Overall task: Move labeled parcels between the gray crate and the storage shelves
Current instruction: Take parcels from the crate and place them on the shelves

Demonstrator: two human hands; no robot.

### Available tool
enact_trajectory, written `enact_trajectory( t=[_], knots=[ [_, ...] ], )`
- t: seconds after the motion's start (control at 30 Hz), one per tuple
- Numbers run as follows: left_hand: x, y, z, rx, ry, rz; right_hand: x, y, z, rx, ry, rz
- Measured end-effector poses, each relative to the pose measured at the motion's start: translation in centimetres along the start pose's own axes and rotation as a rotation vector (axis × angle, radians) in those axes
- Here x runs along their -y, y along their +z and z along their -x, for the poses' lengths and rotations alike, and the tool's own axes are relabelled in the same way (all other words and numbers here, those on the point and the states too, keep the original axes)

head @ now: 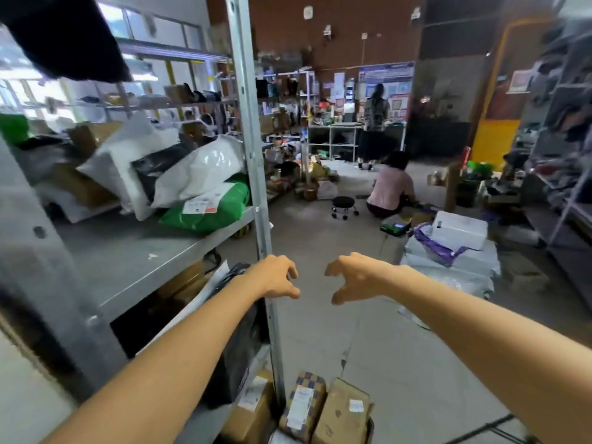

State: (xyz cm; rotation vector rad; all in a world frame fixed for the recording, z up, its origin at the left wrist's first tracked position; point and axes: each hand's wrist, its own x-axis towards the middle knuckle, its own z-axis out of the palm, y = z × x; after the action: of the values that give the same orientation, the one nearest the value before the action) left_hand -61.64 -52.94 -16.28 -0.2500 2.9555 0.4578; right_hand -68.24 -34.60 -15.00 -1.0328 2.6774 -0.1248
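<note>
Left hand (pixel 276 277) and right hand (pixel 356 277) are extended side by side, apart, fingers loosely curled, grasping nothing. The left hand overlaps the post (pixel 256 174). Labeled parcels (pixel 208 209) lie on the shelf (pixel 128 261). Labeled boxes (pixel 342 411) stand below.

Daylight glares through windows (pixel 150 24) at upper left; edges bend and blur, far right smeared, centre sharper.

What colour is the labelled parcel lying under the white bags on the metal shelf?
The parcel is green, with a white label; the head view shows it clearly.
</note>
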Motion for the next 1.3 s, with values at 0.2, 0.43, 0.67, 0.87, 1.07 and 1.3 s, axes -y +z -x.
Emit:
enact_trajectory(
  t=[0.2,0.43,0.67,0.87,1.07,1.3],
  knots=[
    [3.7,1.3,13.6,-0.068,-0.274,0.058,8.5,2.0,4.0,0.059,-0.341,0.056],
    [7.7,1.8,32.3,-0.187,-0.623,0.089,21.2,4.8,10.4,0.074,-0.767,0.131],
    [5.7,4.5,54.0,-0.349,-1.037,0.148,34.8,8.7,21.9,0.155,-1.186,0.148],
    [-3.5,10.1,72.8,-0.419,-1.373,0.241,42.7,13.5,36.6,0.234,-1.538,0.244],
    [-13.5,14.7,85.9,-0.496,-1.724,0.248,48.7,16.9,50.5,0.366,-1.883,0.274],
    [-23.3,15.8,93.6,-0.608,-2.101,0.205,53.2,17.3,63.0,0.446,-2.215,0.298]
  ],
)
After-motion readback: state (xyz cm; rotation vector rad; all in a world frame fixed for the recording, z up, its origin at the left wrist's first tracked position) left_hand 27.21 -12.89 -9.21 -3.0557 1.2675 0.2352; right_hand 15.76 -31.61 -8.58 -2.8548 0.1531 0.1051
